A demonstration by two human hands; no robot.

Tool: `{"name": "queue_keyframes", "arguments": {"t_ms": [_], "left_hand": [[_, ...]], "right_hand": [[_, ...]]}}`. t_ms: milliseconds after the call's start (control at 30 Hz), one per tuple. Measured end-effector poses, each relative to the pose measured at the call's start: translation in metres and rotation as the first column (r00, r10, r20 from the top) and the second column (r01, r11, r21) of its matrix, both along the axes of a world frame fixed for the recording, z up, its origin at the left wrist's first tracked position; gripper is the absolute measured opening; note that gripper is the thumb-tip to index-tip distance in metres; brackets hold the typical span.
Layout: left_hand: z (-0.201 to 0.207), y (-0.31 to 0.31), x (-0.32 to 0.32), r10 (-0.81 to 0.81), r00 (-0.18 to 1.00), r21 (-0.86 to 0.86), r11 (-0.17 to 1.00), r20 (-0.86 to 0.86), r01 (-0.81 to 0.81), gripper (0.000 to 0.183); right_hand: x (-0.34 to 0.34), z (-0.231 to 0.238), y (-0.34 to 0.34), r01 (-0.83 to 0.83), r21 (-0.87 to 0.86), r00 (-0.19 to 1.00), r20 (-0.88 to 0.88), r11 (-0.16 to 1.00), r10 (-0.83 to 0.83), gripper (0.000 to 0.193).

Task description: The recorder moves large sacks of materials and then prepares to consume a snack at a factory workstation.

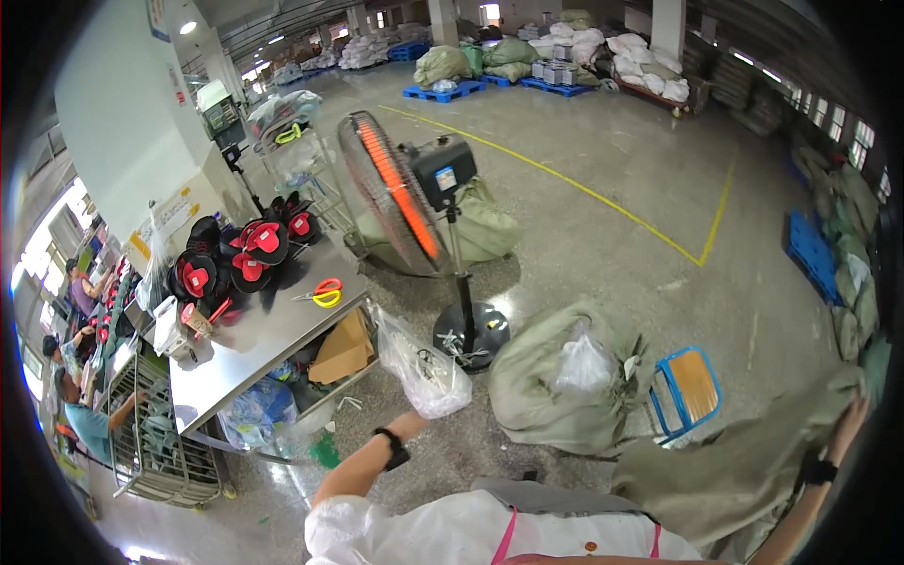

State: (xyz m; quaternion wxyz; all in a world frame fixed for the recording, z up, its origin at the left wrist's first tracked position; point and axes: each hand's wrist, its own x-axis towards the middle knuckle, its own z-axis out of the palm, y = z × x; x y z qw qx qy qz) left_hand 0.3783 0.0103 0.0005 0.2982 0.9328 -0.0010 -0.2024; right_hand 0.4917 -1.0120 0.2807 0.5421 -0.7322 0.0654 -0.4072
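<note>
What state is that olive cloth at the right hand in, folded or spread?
Spread, though rumpled: the olive cloth stretches out wide from the right hand, with creases across it.

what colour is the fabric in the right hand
The fabric in the right hand is plain, dull grey-green; the head view shows it best.

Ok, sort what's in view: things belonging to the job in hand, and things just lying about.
Likely in use:
clear plastic bag, at the left hand, its grip partly hidden
olive cloth, held by the right hand

Probably just lying about:
scissors on the table
blue-framed seat
fan
</note>
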Motion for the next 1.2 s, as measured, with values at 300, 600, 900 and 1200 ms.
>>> {"name": "queue_keyframes", "arguments": {"t_ms": [300,600,900,1200], "left_hand": [[0.194,-0.532,0.170,-0.379,0.665,-0.425,0.545,0.644,0.723,0.133],[0.181,-0.873,0.284,-0.805,0.247,0.068,0.335,0.540,0.940,0.041],[0.358,-0.934,0.326,-0.590,0.776,-0.890,-0.202,-0.223,-0.408,0.041],[0.289,-1.020,0.318,-0.457,0.776,-0.900,0.189,-0.435,-0.393,0.054]], "right_hand": [[-0.008,0.057,0.250,-0.412,0.253,0.862,-0.203,0.875,0.464,0.050],[-0.005,0.052,0.071,-0.642,-0.176,0.757,-0.295,0.746,0.582,0.108],[0.025,-0.119,-0.132,-0.317,0.311,0.504,-0.744,0.896,0.437,0.114],[0.130,-0.150,-0.071,-0.321,0.708,0.502,-0.437,0.630,0.746,0.107]]}}
